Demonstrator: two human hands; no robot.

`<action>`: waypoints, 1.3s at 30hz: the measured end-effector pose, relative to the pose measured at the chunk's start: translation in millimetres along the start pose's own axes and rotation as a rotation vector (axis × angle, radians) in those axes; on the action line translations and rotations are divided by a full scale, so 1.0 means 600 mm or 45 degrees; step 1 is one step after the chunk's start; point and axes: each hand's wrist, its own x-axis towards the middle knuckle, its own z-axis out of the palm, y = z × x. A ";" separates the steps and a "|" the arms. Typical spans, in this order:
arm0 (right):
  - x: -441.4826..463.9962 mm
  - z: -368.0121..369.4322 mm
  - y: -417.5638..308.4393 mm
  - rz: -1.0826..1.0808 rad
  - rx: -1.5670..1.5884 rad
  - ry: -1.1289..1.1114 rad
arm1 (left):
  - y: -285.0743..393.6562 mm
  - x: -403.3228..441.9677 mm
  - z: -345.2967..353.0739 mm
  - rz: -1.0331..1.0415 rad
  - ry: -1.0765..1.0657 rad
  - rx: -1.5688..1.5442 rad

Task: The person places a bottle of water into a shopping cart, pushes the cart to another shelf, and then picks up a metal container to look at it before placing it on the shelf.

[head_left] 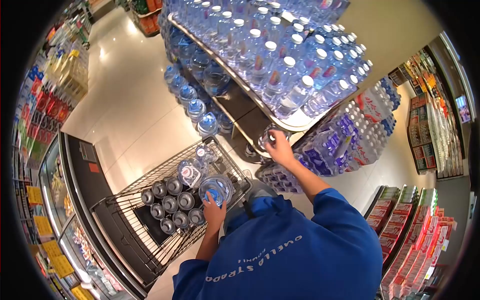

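Observation:
My left hand (214, 212) is closed around the blue top of a large clear water jug (225, 186), at the near side of the shopping cart (137, 182). My right hand (280, 150) reaches to the corner of the bottle display, its fingers closed on a small clear bottle (267, 134) that they partly cover. Inside the cart, another big clear water bottle (190, 172) lies beside the jug, with a smaller clear bottle (204, 153) by the far corner. Several dark cans (170, 203) with silvery tops stand in rows there.
A white-edged shelf (295, 122) carries many white-capped water bottles (300, 92). Blue-topped jugs (196, 108) stand on the floor beside it. Shrink-wrapped bottle packs (330, 142) are stacked to the right. A refrigerated case (75, 215) borders the cart's left; red cartons (415, 240) stand at right.

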 end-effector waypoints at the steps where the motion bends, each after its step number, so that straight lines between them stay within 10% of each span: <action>1: 0.010 -0.040 -0.003 0.005 0.015 0.088 | 0.002 -0.001 0.000 -0.016 -0.021 -0.007; 8: 0.154 -0.281 -0.058 -0.222 -0.467 0.711 | 0.017 0.002 0.019 -0.116 0.017 0.011; 13: 0.244 -0.316 -0.043 -0.154 -0.767 0.201 | 0.044 0.012 0.050 -0.204 0.202 0.108; 28: 0.312 -0.300 0.008 -0.338 -0.500 0.307 | 0.062 0.042 0.091 -0.567 0.223 -0.110; 35: 0.242 -0.316 0.001 -0.565 -0.467 0.423 | 0.062 0.040 0.097 -0.250 0.747 -0.157; 39: 0.170 -0.381 -0.108 -0.651 -0.354 0.333 | 0.152 0.041 0.052 0.166 0.122 -0.868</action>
